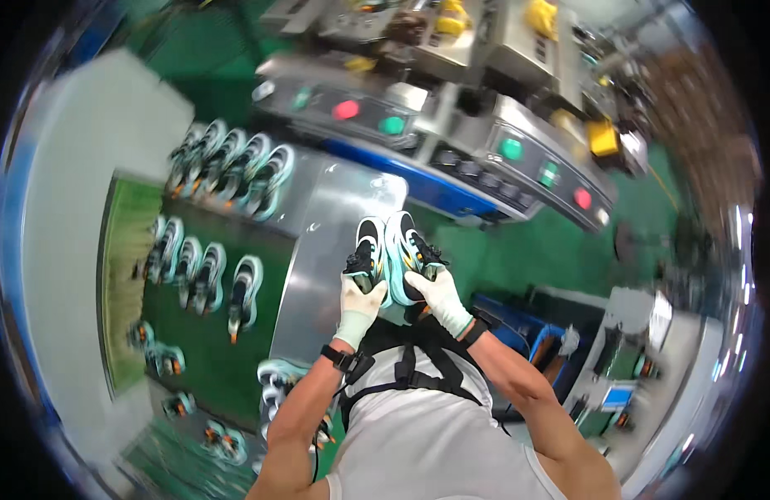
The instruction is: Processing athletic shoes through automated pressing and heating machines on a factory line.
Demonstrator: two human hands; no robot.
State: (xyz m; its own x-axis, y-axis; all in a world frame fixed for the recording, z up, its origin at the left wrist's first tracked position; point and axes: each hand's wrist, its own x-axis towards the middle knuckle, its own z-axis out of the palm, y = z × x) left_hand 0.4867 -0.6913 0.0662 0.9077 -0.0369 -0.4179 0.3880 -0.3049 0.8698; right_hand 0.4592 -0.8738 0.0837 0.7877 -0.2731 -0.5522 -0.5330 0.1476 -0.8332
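Two sneakers, black with white and pale mint soles, are held side by side in front of my body, toes pointing away. My left hand (360,302), in a white glove, is closed around the heel end of the left sneaker (368,248). Around the heel end of the right sneaker (407,250) my right hand (439,298), gloved too, is closed in the same way. The soles touch or nearly touch each other along the middle. Palms and some fingers are hidden behind the shoes. A metal tabletop (322,250) lies just left of the sneakers.
A row of similar sneakers (235,167) stands on the far left of the metal surface. More sneakers (206,275) sit on a green surface at left. Ahead are machines with a control panel (535,162) of red and green buttons. A grey machine (635,333) is at right.
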